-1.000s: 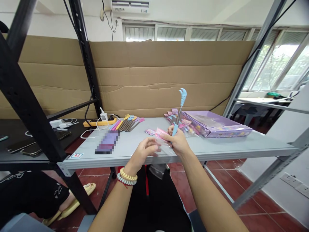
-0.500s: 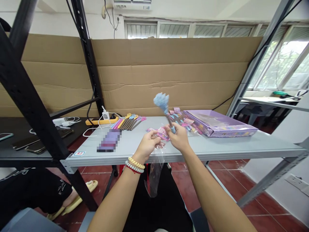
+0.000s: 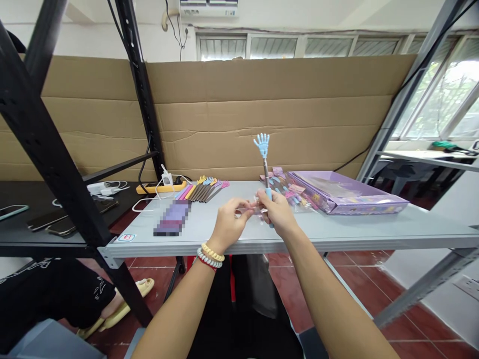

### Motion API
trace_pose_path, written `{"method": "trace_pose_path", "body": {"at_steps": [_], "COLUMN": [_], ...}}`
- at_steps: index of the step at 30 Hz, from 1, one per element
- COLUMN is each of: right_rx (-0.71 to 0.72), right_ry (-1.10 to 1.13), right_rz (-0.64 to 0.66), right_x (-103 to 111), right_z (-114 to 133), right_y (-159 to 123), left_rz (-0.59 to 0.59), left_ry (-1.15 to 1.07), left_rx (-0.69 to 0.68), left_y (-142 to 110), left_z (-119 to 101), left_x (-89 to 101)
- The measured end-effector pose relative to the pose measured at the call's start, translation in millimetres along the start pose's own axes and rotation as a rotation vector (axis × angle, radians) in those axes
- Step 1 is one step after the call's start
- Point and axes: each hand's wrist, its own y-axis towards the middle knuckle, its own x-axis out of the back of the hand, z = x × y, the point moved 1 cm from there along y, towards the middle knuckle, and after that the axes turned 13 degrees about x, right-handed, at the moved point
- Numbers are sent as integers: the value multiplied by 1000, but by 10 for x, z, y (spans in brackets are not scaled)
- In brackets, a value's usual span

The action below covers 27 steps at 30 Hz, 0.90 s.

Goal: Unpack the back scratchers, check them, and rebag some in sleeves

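A blue back scratcher (image 3: 263,145) with a hand-shaped head and metal shaft stands upright in my right hand (image 3: 280,213), which is closed round its blue handle. My left hand (image 3: 232,220) is closed in a pinch on a clear plastic bag (image 3: 262,289), close beside my right fingers. The bag hangs down over the table's front edge, its top partly hidden by my fingers. Several back scratchers (image 3: 205,189) in yellow, blue, purple and pink lie in a row at the back left of the table. More bagged ones (image 3: 295,192) with pink cards lie behind my right hand.
A purple display box (image 3: 346,194) sits on the grey table (image 3: 202,234) at right. A pixelated purple item (image 3: 172,218) lies at left, near a yellow power strip (image 3: 159,188) and white cables. A black post (image 3: 56,129) rises at left; cardboard (image 3: 239,99) stands behind. A person's leg shows lower left.
The back scratcher has turned from a leftward tilt to upright, its palm side now showing. The pink card by my left fingers is now mostly hidden. The hanging bag has shifted right.
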Motion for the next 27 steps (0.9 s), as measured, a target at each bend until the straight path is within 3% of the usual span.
{"method": "trace_pose_path", "body": {"at_steps": [2,5,8,10,15,17,19,21,24,27], "right_rx": [29,87,38,-3,-40,-61,-130,-236,-332,-331], "right_ry": [1,-56,-99,-103,-53,-48,-35,-2,30,34], "right_rz": [51,206,239,215,220,216,190,137,65,70], "right_x": [0,28,82,114,115,101,92,93,104,114], "right_z": [-1,-11,-41,-68,-123,-139,-163,-197,-234,-230], "right_y": [-57,-148,-217,-244,-282,-296,-310,-321,-334,-351], "left_rz": [-53,-27,19,90,325,267,94,-51,-22,46], "left_ry": [-227,-471,-527,-452,-171,-107,-78,-5,241,444], "left_rx": [135,324,478,500,293,251,220,91,-222,-357], "left_y": [53,170,279,307,227,191,160,117,34,-8], "left_z": [4,5,1,-1,23,44,47,19,-25,29], "left_x": [36,156,308,350,178,111,99,119,123,71]}}
